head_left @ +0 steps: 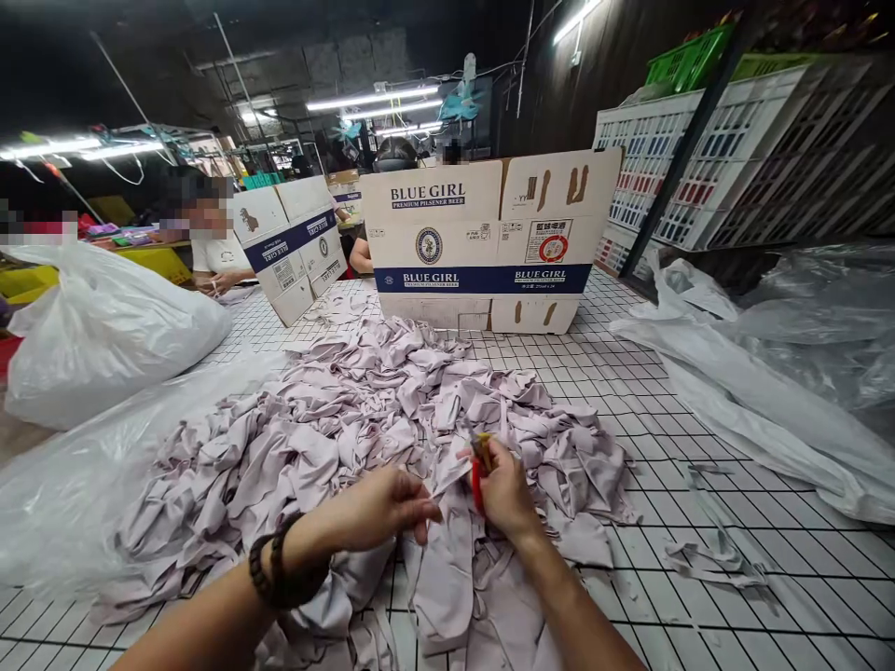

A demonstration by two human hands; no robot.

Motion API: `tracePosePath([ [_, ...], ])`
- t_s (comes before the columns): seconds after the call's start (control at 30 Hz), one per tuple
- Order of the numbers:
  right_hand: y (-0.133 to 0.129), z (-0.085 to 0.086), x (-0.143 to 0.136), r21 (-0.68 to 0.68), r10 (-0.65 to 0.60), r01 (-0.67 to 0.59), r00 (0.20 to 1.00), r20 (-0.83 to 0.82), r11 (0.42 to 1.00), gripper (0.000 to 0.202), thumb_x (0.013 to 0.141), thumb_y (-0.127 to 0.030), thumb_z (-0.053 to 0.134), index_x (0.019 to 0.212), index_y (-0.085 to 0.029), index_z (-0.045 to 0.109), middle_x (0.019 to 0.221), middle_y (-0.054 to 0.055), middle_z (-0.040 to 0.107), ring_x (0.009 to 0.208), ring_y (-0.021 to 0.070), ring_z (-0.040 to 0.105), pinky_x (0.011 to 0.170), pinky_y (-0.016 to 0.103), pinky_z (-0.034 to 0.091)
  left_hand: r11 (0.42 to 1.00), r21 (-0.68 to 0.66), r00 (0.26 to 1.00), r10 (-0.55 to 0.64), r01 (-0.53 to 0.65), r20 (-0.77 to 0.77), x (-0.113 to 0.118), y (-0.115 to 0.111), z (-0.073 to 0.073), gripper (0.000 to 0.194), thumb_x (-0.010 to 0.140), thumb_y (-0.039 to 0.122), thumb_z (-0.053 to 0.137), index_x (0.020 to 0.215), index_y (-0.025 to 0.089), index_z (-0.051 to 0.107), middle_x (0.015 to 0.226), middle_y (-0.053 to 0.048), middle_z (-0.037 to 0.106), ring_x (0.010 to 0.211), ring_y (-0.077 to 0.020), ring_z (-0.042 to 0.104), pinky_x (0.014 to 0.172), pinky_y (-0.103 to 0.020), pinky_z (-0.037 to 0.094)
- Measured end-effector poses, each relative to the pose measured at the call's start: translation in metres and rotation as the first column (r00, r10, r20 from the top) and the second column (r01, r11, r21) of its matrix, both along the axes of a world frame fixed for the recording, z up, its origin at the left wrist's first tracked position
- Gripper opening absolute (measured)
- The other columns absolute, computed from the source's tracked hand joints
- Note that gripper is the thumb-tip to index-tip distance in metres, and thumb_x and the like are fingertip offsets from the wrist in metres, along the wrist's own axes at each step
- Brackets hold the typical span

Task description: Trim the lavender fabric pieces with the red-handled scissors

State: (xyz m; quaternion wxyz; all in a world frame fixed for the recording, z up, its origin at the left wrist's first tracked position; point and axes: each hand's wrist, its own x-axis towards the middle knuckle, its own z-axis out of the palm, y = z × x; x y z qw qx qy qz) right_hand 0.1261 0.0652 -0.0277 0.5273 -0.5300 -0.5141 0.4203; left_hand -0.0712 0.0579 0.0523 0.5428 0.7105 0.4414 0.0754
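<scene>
A large heap of pale lilac fabric pieces [336,419] spreads over the white table with its black grid lines. My left hand [392,508], with dark beaded bracelets at the wrist, pinches the edge of one fabric piece [440,587] that hangs down towards me. Just right of it, my right hand [504,489] is closed around a pair of scissors [478,475] with red on the handle. The blades point up and away, over the heap, and are partly blurred. Some of the right fingers are hidden behind the handle.
Flattened beer cartons [482,242] stand upright beyond the heap. A full white plastic bag [104,335] sits at left, and more plastic sheeting [769,391] lies at right. Fabric scraps [720,559] lie at front right. Another person [216,252] sits at far left; stacked white crates [727,149] stand back right.
</scene>
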Motion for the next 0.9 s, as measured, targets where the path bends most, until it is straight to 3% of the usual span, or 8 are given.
tracePosePath([
  [0.13, -0.001, 0.054, 0.010, 0.049, 0.185, -0.183, 0.982, -0.038, 0.982, 0.010, 0.066, -0.020, 0.061, 0.073, -0.021, 0.054, 0.074, -0.001, 0.064, 0.061, 0.0135, 0.056, 0.056, 0.024, 0.045, 0.978, 0.208, 0.997, -0.037, 0.022, 0.068, 0.001, -0.037, 0.045, 0.035, 0.092, 0.041, 0.053, 0.073, 0.020, 0.074, 0.078, -0.004, 0.071, 0.079, -0.0167, 0.060, 0.076, -0.024, 0.043],
  [0.2, 0.003, 0.079, 0.007, 0.088, 0.356, -0.354, 0.934, -0.013, 0.931, 0.014, 0.065, -0.016, 0.065, 0.074, -0.021, 0.056, 0.075, -0.002, 0.064, 0.061, 0.0127, 0.056, 0.055, 0.023, 0.045, 0.992, 0.127, 0.970, -0.024, -0.007, 0.244, 0.008, -0.049, 0.055, 0.033, 0.094, 0.039, 0.050, 0.082, 0.021, 0.076, 0.083, -0.005, 0.073, 0.085, -0.0179, 0.062, 0.083, -0.026, 0.044],
  [0.27, 0.010, 0.089, -0.001, 0.051, 0.441, -0.441, 0.897, 0.016, 0.896, 0.017, 0.066, -0.015, 0.068, 0.081, -0.020, 0.061, 0.079, -0.001, 0.065, 0.065, 0.0135, 0.058, 0.056, 0.023, 0.045, 0.994, 0.005, 0.900, 0.100, -0.113, 0.424, 0.016, -0.052, 0.050, 0.031, 0.094, 0.039, 0.051, 0.091, 0.020, 0.075, 0.079, -0.004, 0.072, 0.080, -0.0170, 0.063, 0.082, -0.027, 0.045],
  [0.4, 0.017, 0.071, -0.006, -0.135, 0.357, -0.349, 0.933, 0.041, 0.927, 0.025, 0.069, -0.020, 0.070, 0.093, -0.019, 0.064, 0.076, -0.001, 0.064, 0.063, 0.0132, 0.057, 0.055, 0.022, 0.044, 0.904, -0.173, 0.714, 0.416, -0.391, 0.563, 0.024, -0.046, 0.009, 0.033, 0.086, 0.046, 0.062, 0.094, 0.016, 0.074, 0.070, -0.002, 0.067, 0.074, -0.0140, 0.060, 0.079, -0.025, 0.045],
  [0.57, -0.016, 0.038, 0.010, -0.155, 0.344, -0.358, 0.933, -0.107, 0.921, 0.026, 0.069, -0.024, 0.077, 0.088, -0.019, 0.060, 0.088, 0.000, 0.063, 0.057, 0.0071, 0.049, 0.053, 0.019, 0.042, 0.806, -0.467, 0.584, 0.588, -0.363, 0.560, 0.026, -0.050, -0.027, 0.040, 0.077, 0.051, 0.070, 0.086, 0.012, 0.069, 0.063, 0.000, 0.061, 0.058, -0.0097, 0.056, 0.062, -0.021, 0.045],
  [0.7, -0.041, 0.025, -0.013, -0.126, 0.311, -0.374, 0.884, -0.349, 0.919, 0.031, 0.064, -0.030, 0.082, 0.084, -0.019, 0.060, 0.100, 0.003, 0.066, 0.051, 0.0049, 0.049, 0.048, 0.020, 0.043, 0.726, -0.636, 0.487, 0.668, -0.261, 0.563, 0.031, -0.059, -0.023, 0.036, 0.076, 0.045, 0.073, 0.084, 0.011, 0.066, 0.059, 0.001, 0.058, 0.046, -0.0082, 0.054, 0.052, -0.021, 0.048],
  [0.83, -0.040, 0.021, -0.035, -0.099, 0.178, -0.234, 0.903, -0.390, 0.967, 0.024, 0.068, -0.034, 0.077, 0.078, -0.019, 0.061, 0.063, -0.003, 0.062, 0.043, 0.0069, 0.047, 0.040, 0.019, 0.038, 0.685, -0.711, 0.453, 0.690, -0.157, 0.565, 0.027, -0.065, -0.011, 0.033, 0.077, 0.042, 0.073, 0.086, 0.011, 0.066, 0.057, 0.002, 0.058, 0.039, -0.0070, 0.051, 0.045, -0.021, 0.050],
  [0.9, -0.037, 0.030, -0.029, -0.049, 0.174, -0.199, 0.933, -0.316, 0.979, 0.017, 0.069, -0.027, 0.075, 0.077, -0.019, 0.062, 0.064, -0.001, 0.064, 0.046, 0.0085, 0.051, 0.044, 0.020, 0.041, 0.697, -0.704, 0.469, 0.672, -0.137, 0.574, 0.021, -0.068, -0.004, 0.031, 0.079, 0.042, 0.071, 0.084, 0.011, 0.065, 0.057, 0.001, 0.059, 0.039, -0.0064, 0.052, 0.044, -0.019, 0.049],
])
